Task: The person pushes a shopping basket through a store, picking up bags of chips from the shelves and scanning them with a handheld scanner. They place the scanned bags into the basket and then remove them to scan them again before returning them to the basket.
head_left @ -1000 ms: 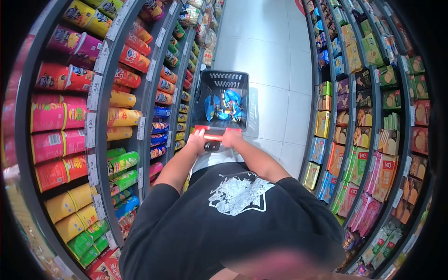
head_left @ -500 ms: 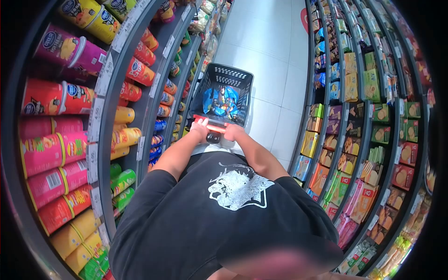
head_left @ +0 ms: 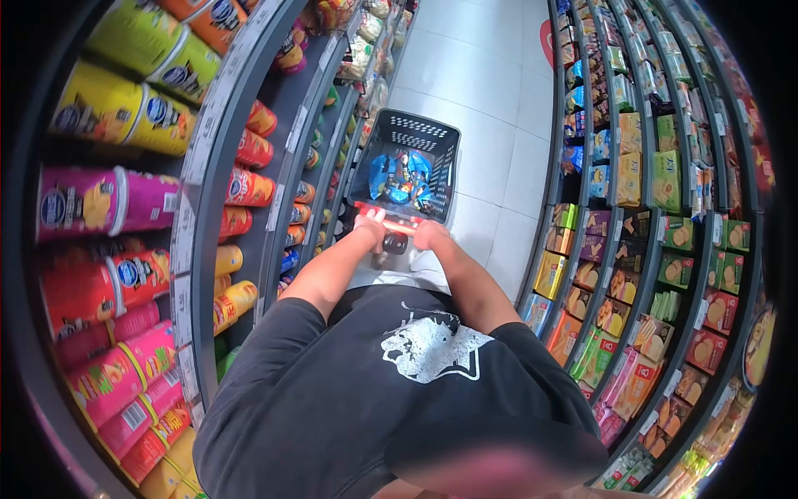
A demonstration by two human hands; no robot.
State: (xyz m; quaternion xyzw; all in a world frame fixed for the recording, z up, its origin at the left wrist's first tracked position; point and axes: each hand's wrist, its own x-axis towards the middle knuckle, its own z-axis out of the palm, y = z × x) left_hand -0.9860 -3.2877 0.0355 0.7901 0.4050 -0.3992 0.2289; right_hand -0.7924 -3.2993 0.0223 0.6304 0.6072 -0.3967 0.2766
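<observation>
Both my hands are on the red handle (head_left: 401, 225) of a cart that carries a dark plastic basket (head_left: 454, 166). My left hand (head_left: 371, 226) is closed round the handle's left part, and my right hand (head_left: 429, 234) is wrapped round its right end. Inside the basket lie blue snack packets (head_left: 402, 178). Between my hands, just under the handle, is a round black part (head_left: 396, 243).
On the left, close by, a shelf (head_left: 199, 166) holds canned chips in many colours. Another shelf (head_left: 611, 249) on the right carries boxed and bagged biscuits. Pale floor tiles (head_left: 465, 66) run ahead between them.
The shelf goods on the left have shifted down and back in view as I move forward along the aisle. My hands remain on the handle, and the basket appears slightly further right.
</observation>
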